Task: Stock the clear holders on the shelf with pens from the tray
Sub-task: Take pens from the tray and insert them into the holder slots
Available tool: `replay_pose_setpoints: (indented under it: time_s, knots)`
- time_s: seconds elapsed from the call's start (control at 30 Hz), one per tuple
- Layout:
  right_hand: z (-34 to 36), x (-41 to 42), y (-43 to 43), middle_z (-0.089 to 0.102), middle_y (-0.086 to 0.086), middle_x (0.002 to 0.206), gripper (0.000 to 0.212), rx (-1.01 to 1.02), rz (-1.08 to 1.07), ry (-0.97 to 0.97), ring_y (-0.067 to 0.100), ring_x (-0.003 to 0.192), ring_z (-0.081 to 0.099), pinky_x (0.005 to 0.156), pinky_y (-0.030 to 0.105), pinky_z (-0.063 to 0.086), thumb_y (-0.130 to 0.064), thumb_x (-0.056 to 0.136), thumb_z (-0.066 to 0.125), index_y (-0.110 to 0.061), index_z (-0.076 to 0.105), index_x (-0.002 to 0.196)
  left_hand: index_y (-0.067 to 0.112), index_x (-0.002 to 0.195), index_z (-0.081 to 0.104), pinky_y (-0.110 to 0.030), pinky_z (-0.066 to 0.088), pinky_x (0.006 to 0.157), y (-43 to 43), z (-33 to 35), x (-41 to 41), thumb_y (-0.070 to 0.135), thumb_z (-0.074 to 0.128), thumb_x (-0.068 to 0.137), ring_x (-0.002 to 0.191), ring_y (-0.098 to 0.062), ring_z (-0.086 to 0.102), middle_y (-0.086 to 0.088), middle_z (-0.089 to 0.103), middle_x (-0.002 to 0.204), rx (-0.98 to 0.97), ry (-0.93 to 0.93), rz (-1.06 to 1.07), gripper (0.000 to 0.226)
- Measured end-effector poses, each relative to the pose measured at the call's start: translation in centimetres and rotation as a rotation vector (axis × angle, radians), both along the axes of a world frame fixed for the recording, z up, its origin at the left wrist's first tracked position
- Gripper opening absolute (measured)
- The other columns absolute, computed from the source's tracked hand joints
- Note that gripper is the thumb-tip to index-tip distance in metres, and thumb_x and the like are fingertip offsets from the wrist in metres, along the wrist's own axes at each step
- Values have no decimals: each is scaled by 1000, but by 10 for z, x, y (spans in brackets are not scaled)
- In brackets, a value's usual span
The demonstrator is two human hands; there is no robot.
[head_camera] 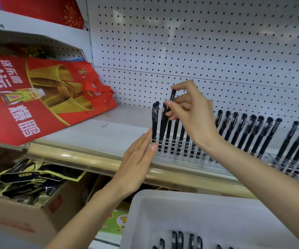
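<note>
Clear holders [179,156] stand in a row along the front of the white shelf [98,130], with several black pens [242,130] upright in them. My right hand [191,112] pinches the top of one black pen [171,105] whose lower end sits among the pens at the left end of the holder. My left hand [137,159] rests flat with fingers together against the holder's left end, holding nothing. The white tray [163,212] lies low in front of me with several black pens [181,239] in it.
A red printed bag [37,97] lies on the shelf to the left. White pegboard [199,42] backs the shelf. A cardboard box [19,203] with black-and-yellow packets sits below left. A gold rail [91,159] edges the shelf front.
</note>
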State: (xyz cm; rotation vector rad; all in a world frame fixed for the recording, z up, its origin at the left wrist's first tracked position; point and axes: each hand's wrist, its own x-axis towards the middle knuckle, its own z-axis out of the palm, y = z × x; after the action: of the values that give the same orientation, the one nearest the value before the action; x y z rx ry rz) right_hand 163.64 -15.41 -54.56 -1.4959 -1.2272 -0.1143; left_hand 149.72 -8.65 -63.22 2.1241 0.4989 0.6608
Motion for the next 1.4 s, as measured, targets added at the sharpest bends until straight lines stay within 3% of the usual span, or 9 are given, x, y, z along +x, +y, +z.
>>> replay_pose_setpoints:
  time_s: [0.17,0.33,0.5,0.6,0.77,0.87,1.13,1.3,1.4]
  knots:
    - [-6,7,0,66,-2,78,15,-27,-38,-13,7,62,66,63,19,56,-15,86,70,-13,64,99,47,144,9,-12,0,109,0,-3,0,48,24,99,135,19,3,33,10,149,-17,14,9,48]
    - [-3,10,6,67,-2,76,18,-52,-66,-81,7,63,65,63,18,55,-19,82,75,-10,67,96,45,145,9,-18,0,114,-2,-3,4,48,24,98,137,15,3,32,9,148,-9,13,17,50]
    - [-3,13,14,63,-4,73,17,-109,-130,-263,9,65,59,72,29,54,-24,81,76,-10,71,90,58,130,4,-17,0,114,-5,-1,3,46,25,99,133,19,2,39,7,140,5,6,5,38]
    - [-8,14,15,60,-2,77,19,-109,-144,-351,11,67,56,74,32,52,-23,82,75,-11,72,96,58,130,5,-18,0,114,-5,-1,2,47,25,99,134,18,2,39,7,142,5,8,3,39]
    - [-10,14,10,60,-3,81,27,-111,-149,-386,7,66,54,75,30,52,-25,83,73,-11,71,105,44,145,8,-27,2,120,-2,-2,1,48,26,99,140,12,3,26,10,154,-4,36,24,49]
    - [-9,14,7,59,-5,83,33,-132,-136,-391,-3,64,51,78,31,53,-24,83,72,-12,69,114,41,147,10,-25,1,119,-3,1,-2,49,25,98,139,12,3,25,9,154,5,60,31,52]
    - [-1,12,-17,55,-6,90,42,-215,-130,-461,-3,66,49,80,31,51,-27,87,68,-14,62,126,36,151,8,-19,-3,114,-9,12,-16,52,24,96,132,18,-2,31,4,147,144,152,22,59]
    - [-6,8,-61,56,4,113,52,-420,-103,-656,15,105,48,95,25,38,-37,89,60,-14,52,136,33,152,6,-20,-5,115,-25,15,-26,64,19,94,133,15,-5,28,0,146,279,216,7,67]
    - [-17,5,-98,57,7,115,56,-518,-95,-772,22,109,48,97,32,39,-43,88,55,-10,54,133,32,152,4,-22,-6,116,-40,6,-33,69,9,86,141,9,-6,20,0,155,451,258,-51,76]
